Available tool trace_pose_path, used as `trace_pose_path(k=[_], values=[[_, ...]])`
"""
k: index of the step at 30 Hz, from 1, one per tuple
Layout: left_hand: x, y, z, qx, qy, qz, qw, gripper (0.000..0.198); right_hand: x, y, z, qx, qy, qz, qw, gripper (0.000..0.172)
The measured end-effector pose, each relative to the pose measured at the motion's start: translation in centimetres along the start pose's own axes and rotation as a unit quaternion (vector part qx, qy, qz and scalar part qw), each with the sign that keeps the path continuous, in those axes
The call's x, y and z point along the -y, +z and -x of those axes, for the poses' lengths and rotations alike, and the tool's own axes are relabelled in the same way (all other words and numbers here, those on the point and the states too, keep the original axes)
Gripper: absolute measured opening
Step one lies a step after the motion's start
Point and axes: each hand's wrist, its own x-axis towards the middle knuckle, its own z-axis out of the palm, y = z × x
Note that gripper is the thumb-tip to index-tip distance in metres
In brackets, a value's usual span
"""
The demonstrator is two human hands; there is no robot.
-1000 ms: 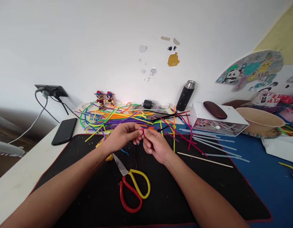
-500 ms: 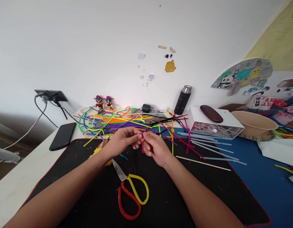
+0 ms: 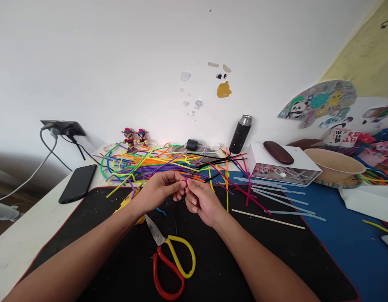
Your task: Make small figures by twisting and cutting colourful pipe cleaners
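My left hand [image 3: 162,191] and my right hand [image 3: 205,201] meet above the black mat [image 3: 219,260], thumbs and forefingers pinched together. Between their fingertips is a small pink-red piece [image 3: 186,183], mostly hidden by the fingers. Scissors [image 3: 169,256] with one red and one yellow handle lie below the hands. A yellow piece [image 3: 128,203] is partly covered by my left wrist, and a short blue piece [image 3: 161,211] lies beside it. Behind the hands spreads a pile of coloured pipe cleaners [image 3: 150,163].
A phone [image 3: 77,183] lies at left. Two small figures [image 3: 135,137] and a black flask [image 3: 241,134] stand near the wall. At right are a white box [image 3: 283,163], a bowl [image 3: 335,161], translucent sticks [image 3: 283,197] and a thin wooden stick [image 3: 267,219].
The view has shifted slightly. My hands remain pinched together, and the red part that hung below the fingers is now hidden behind them.
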Motion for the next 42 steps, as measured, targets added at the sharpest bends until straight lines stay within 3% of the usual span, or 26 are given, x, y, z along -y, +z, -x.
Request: trace_pose_path(k=[7, 16, 24, 35, 42], values=[[0.7, -0.2, 0.0, -0.036, 0.004, 0.024, 0.999, 0.039, 1.0, 0.0, 0.3, -0.041, -0.031, 0.102, 0.993, 0.059], [0.8, 0.2, -0.1, -0.017, -0.008, 0.026, 0.999, 0.041, 1.4, 0.1, 0.3, -0.072, -0.031, 0.134, 0.988, 0.054], [1.4, 0.0, -0.2, 0.001, 0.018, 0.090, 0.996, 0.041, 1.4, -0.1, 0.3, -0.073, -0.046, 0.126, 0.988, 0.050], [1.0, 0.3, 0.0, -0.040, 0.046, 0.023, 0.998, 0.037, 1.5, -0.1, 0.4, -0.065, -0.062, 0.118, 0.989, 0.048], [1.3, 0.6, 0.2, -0.036, 0.067, -0.004, 0.997, 0.038, 1.6, -0.1, 0.4, -0.069, -0.057, 0.105, 0.990, 0.045]])
